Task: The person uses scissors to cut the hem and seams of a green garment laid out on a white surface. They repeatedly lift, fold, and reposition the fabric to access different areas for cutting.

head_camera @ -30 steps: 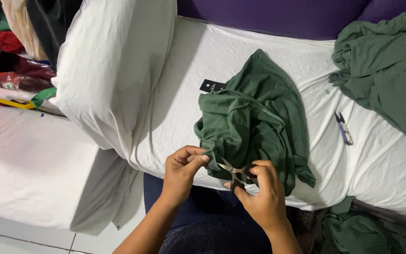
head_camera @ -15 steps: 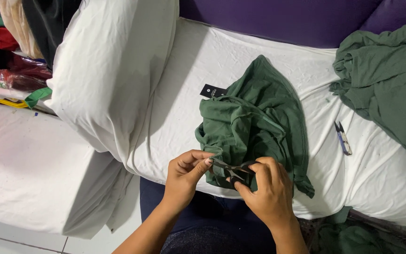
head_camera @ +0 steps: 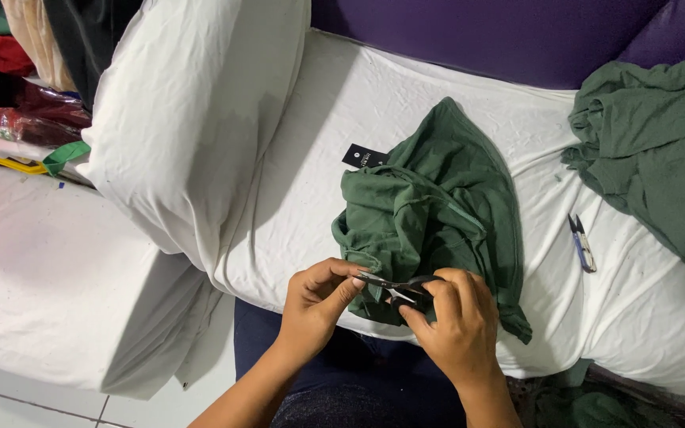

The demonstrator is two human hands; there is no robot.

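Both hands have shifted slightly toward the near edge of the white sheet since a second ago, and the green garment (head_camera: 434,214) lies much as it did, bunched in a heap on the sheet-covered surface (head_camera: 342,111) with its lower hem hanging over the front edge. At that hem the left hand (head_camera: 316,299) pinches one end of a small dark strip, a label or tag (head_camera: 394,283), between thumb and fingertips, closed on it. The right hand (head_camera: 453,321) is curled shut on the other end of the same strip, thumb and forefinger pressed together just against the cloth. Whether the strip is sewn to the garment cannot be made out. A black rectangular tag (head_camera: 364,156) lies flat on the sheet just beside the garment's upper left edge. To the right, well apart from the hands, a pair of blue-handled thread snips (head_camera: 582,242) rests on the sheet, and beyond it a second pile of green fabric (head_camera: 660,150) covers the right corner. A large white cushion (head_camera: 192,119) leans at the left, and purple upholstery (head_camera: 469,36) runs along the back.
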